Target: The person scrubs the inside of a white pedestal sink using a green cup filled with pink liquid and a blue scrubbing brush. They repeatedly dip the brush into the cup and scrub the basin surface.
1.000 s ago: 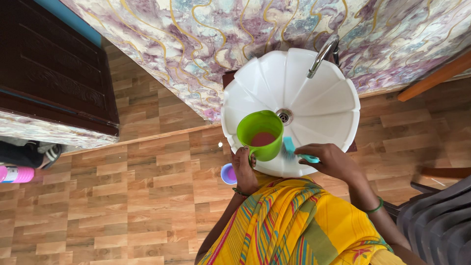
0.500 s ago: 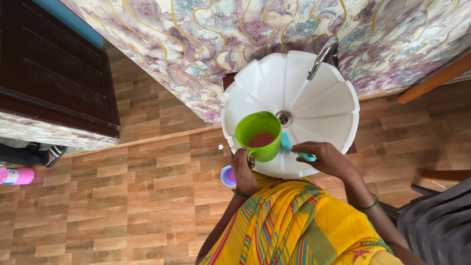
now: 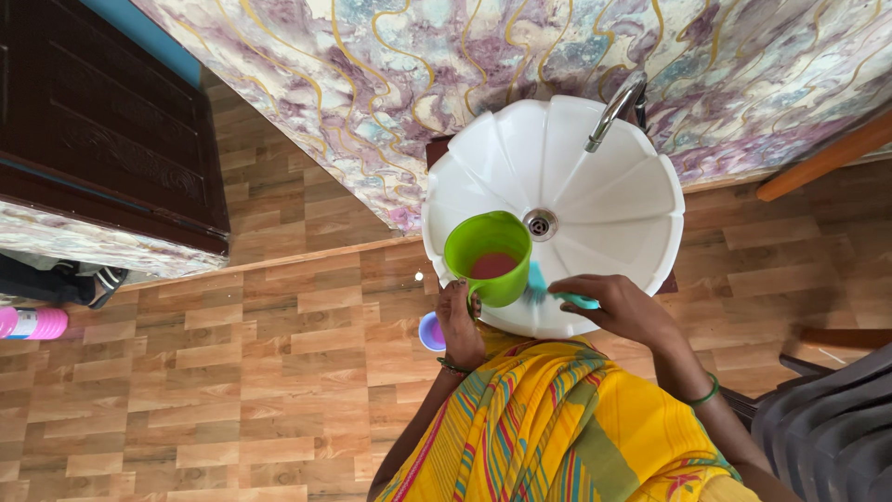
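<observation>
My left hand (image 3: pixel 461 323) grips the handle of a green plastic mug (image 3: pixel 488 257) and holds it over the near side of a white scalloped washbasin (image 3: pixel 604 200). Reddish liquid lies in the mug's bottom. My right hand (image 3: pixel 621 308) is closed on a teal brush (image 3: pixel 550 291), whose head presses against the mug's right outer wall. A chrome tap (image 3: pixel 612 109) arches over the basin from the far side, and the drain (image 3: pixel 540 223) shows just beyond the mug. No water runs from the tap.
A small purple-blue lid (image 3: pixel 431 330) lies on the wood-look floor by my left wrist. A marbled wall panel (image 3: pixel 390 74) backs the basin. A dark wooden door (image 3: pixel 102 121) stands at left, a pink bottle (image 3: pixel 32 323) at the left edge, grey stacked chairs (image 3: pixel 827 418) at lower right.
The brush head has slid a little leftward along the mug's side. Mug and left hand stay almost in place.
</observation>
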